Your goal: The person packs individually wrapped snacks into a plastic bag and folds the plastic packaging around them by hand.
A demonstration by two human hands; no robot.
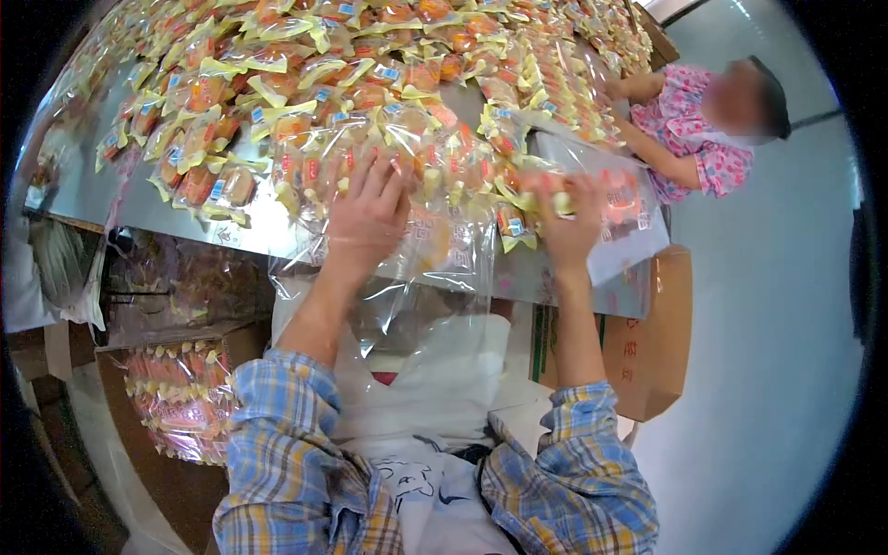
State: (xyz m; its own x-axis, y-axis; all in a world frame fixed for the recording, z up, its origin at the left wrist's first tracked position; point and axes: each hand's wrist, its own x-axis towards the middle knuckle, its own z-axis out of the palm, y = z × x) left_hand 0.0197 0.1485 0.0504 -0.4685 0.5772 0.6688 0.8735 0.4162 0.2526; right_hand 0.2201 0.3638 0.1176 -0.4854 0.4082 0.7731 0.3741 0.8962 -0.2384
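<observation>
My left hand point(370, 215) lies with its fingers stretched out on a clear plastic bag point(435, 245) printed with red characters. Rows of small wrapped cakes point(453, 165) show through the film, and the bag's loose end hangs over the table edge toward my lap. To the right, my right hand point(569, 227) reaches over a few wrapped cakes; its fingers are smeared by motion, so whether they grip one is unclear. Beside it lies a stack of flat printed clear bags point(624, 208). A single wrapped cake point(511, 225) rests between my two hands.
A big heap of wrapped cakes point(361, 69) covers the metal table point(236, 231). Below stand an open carton with filled bags point(185, 407) at left and a cardboard box point(661, 333) at right. Another person point(684, 129) reaches toward the heap from the right.
</observation>
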